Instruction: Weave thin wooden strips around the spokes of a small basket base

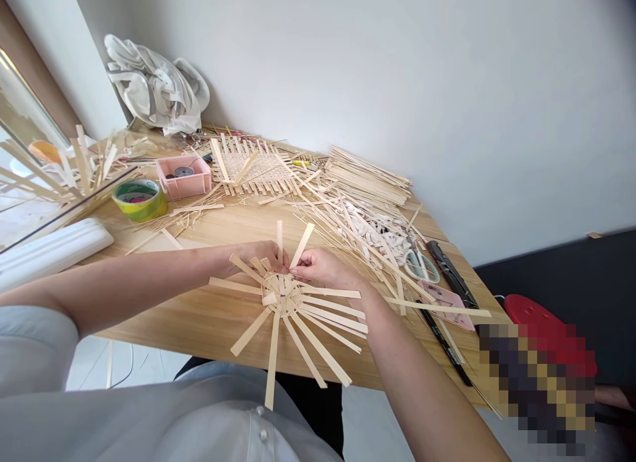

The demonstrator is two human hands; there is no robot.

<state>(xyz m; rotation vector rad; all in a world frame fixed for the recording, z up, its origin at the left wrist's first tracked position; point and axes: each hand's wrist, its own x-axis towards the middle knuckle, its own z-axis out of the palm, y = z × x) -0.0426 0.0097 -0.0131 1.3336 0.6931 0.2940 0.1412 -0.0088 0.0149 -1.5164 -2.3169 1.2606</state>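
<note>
A round woven piece [284,301] of pale flat strips lies near the table's front edge, its strips fanning out like spokes. My left hand [272,255] is closed at its far rim, fingers bent around the base of an upright strip. Beside it, my right hand [314,264] pinches the rim with thumb and forefinger, at the foot of a strip [302,244] that slants up to the right. The two hands nearly touch. Several strips pass beneath or beside my right forearm. My left fingertips are partly hidden.
Behind are a woven mat [256,165], a pink box [183,177], a green-yellow tape roll [140,200] and a strip stack [368,177]. Scissors [421,266], a pink tray [447,304] and a black bar [446,344] lie right. A white case [59,250] lies left.
</note>
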